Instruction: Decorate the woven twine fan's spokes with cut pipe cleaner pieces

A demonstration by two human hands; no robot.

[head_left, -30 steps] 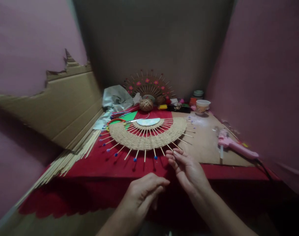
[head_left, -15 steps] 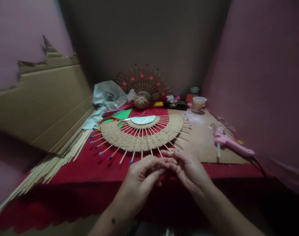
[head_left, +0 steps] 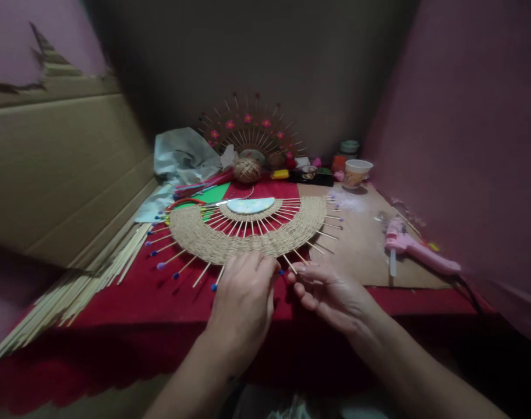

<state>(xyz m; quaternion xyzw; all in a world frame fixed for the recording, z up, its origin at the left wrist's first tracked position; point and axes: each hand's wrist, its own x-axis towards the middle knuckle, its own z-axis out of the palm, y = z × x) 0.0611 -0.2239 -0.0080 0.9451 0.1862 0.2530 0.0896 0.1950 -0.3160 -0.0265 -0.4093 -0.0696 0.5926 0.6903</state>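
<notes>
A half-round woven fan (head_left: 230, 247) of tan twine on thin sticks lies on the red cloth, its sticks fanning toward me. Blue and purple pompoms cap several stick ends on the left. Over the front edge of the weave, my left hand (head_left: 243, 294) is closed, back upward; its fingertips are hidden. A small blue pompom (head_left: 282, 272) shows just right of its fingers. My right hand (head_left: 331, 291) has its fingers curled in, with the thumb side at the bare end of a stick (head_left: 290, 263), which it seems to pinch. A pale blue patterned half-disc (head_left: 250, 205) sits at the fan's centre.
A pink glue gun (head_left: 416, 251) lies on a cardboard sheet (head_left: 357, 250) at right. Long sticks (head_left: 91, 285) are bundled at left beside upright cardboard (head_left: 68, 186). Behind are a twine ball (head_left: 247, 170), red-handled scissors (head_left: 184, 202), a paper cup (head_left: 357, 173) and a flowered fan (head_left: 248, 131).
My hands, together half a second ago, are now apart. The left has moved up-left onto the fan's front edge; the right stays by the stick ends. The view has shifted slightly.
</notes>
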